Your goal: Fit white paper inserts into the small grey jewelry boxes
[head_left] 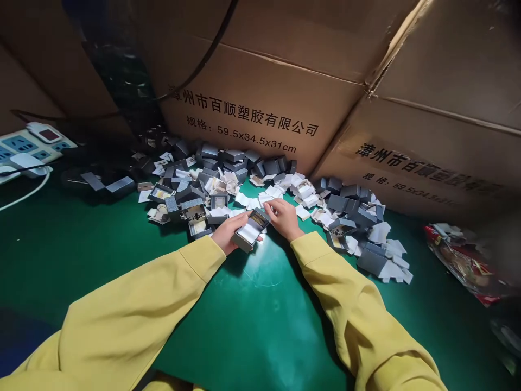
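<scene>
In the middle of the view my left hand (230,231) is closed around a small dark grey hinged box (246,237), tilted, with its lid raised and a white lining showing. The fingers of my right hand (284,218) are curled and pinched together close to the far right edge of the lid; whatever is between them is too small to make out. Beyond both hands lies a scatter of white card inserts (272,193). Similar grey boxes (194,210), some with raised lids, are heaped to the left, and more grey boxes (345,205) lie to the right.
Large cardboard cartons (260,87) stand behind the green tabletop (260,326). A power strip (20,144) with plugs and cables sits at the far left. At the right edge lies a red and clear plastic bag (464,258). A black cable (207,54) hangs before the cartons.
</scene>
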The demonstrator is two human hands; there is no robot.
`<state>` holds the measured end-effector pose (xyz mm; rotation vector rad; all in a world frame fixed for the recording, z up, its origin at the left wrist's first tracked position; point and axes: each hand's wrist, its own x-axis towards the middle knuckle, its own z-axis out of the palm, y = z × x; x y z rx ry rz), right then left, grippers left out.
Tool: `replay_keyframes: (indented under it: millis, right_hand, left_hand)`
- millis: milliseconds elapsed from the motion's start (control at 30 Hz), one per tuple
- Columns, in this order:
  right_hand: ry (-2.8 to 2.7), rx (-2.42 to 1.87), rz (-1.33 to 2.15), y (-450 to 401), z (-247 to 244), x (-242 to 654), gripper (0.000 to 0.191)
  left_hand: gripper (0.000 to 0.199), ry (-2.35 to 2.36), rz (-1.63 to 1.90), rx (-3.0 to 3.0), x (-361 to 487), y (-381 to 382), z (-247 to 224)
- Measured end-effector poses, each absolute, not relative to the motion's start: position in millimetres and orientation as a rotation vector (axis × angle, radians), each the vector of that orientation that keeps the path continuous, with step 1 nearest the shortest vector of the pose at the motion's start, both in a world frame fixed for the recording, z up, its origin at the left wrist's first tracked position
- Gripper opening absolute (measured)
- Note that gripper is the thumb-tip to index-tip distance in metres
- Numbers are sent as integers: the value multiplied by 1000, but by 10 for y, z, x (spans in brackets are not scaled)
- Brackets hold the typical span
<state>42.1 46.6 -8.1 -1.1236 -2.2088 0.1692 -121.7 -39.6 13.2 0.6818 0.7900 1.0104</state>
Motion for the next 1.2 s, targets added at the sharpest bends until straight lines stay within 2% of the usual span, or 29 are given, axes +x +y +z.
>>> replay_keyframes:
  millis: [167, 300, 367, 467, 700, 767, 867, 1067, 1200]
  right_hand:
    - [-2260, -918, 341, 857, 105, -81, 30]
    - [-2432, -678, 370, 984, 239, -427, 45]
    - [-2506, -693, 350, 975, 253, -490, 40]
    - [-2578, -842, 252, 939, 255, -429, 26]
    - [-2470, -1079, -210, 919, 404, -209, 21]
    - [-2431, -1003, -141, 930, 413, -321, 24]
    - [-2465, -911, 170, 972, 363, -609, 28]
    - [-2620, -1138, 419, 1104, 255, -973, 27]
    - [-2544, -1142, 592, 1115, 287, -885, 27]
  left_hand:
    - [41, 684, 1045, 675, -1244, -363, 105]
    - [45, 635, 1048, 666, -1229, -376, 98]
    - [46, 617, 1031, 660, -1227, -386, 103]
    - [43, 610, 999, 656, -1220, -391, 112]
    - [42, 631, 1000, 595, -1177, -366, 101]
    - [43, 610, 995, 615, -1171, -366, 96]
    - [44, 574, 998, 644, -1179, -378, 93]
    - [55, 521, 1056, 645, -1226, -393, 89]
    - [54, 533, 1024, 643, -1219, -403, 94]
